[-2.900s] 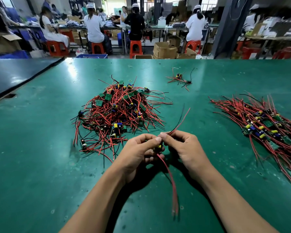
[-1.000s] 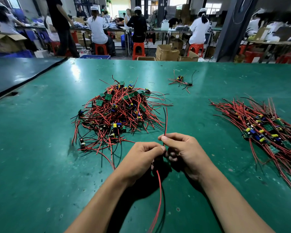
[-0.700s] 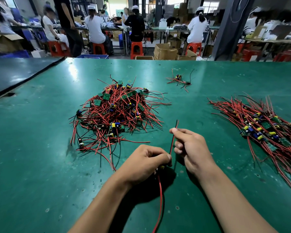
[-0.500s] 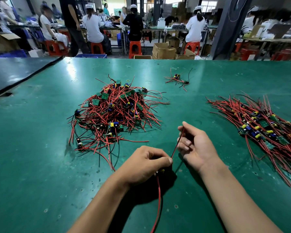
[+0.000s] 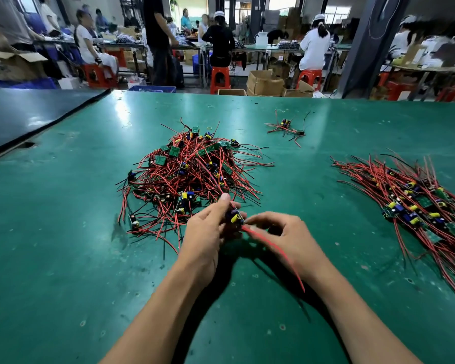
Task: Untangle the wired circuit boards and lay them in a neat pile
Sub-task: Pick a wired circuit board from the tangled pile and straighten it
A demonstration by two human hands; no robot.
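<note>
Left hand [image 5: 208, 232] grip: curled round a small circuit board [image 5: 235, 217], thumb raised along its far side, board lifted clear of the worktop [image 5: 63, 232].
Right hand [image 5: 286, 239] grip: narrow, thumb and forefinger pinching the red wire [image 5: 273, 248] just beside the board.
Held board: yellow and blue components facing up, between the two hands, just in front of the near edge of the tangled heap [image 5: 192, 174].
Red wire: running from the board toward the near right, across the right hand and wrist, free end by the right forearm.
Tangled heap: red and black leads crossing every way, green boards scattered through it, directly beyond the left hand.
Neat pile [image 5: 410, 203]: far right of the worktop, leads lying roughly parallel, boards banded along the middle, well apart from both hands.
Stray cluster [image 5: 286, 127]: a few wired boards, farther back, between heap and pile.
Worktop: green, scuffed, glossy at the far end.
Background: people on red stools [image 5: 220, 77] at benches, cardboard boxes [image 5: 264, 82] on the floor.
</note>
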